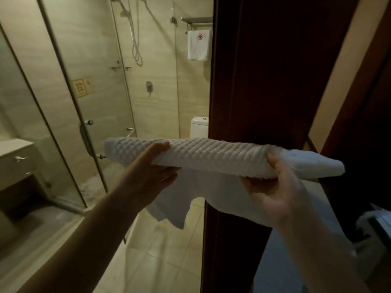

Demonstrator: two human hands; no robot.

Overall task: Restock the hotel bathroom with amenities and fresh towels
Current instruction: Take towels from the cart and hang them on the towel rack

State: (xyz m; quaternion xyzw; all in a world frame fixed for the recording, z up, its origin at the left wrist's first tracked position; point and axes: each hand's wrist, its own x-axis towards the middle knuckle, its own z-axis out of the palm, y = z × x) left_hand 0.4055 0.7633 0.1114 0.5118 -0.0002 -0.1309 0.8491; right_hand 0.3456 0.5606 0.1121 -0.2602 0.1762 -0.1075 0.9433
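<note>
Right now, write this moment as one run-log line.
left hand: holds folded towel | right hand: holds folded towel | hung towel: on wall rack | stage: not yet placed

A red emblem [200, 37] marks the hanging towel [197, 50]; a glass-door sticker [80, 88] bears a blurred character and red arrow [89, 82].

You're looking past a dark wood door frame [264, 81] into a hotel bathroom with a beige tiled floor [165, 261]. A glass shower [63, 102] has a hose [135, 39] and mixer [149, 86] on its back wall. A toilet [198, 126] stands in the far corner. Above it a white towel [198, 45] with a red logo hangs from a rack [196, 20], and a vanity [17, 157] sits at the left.
</note>
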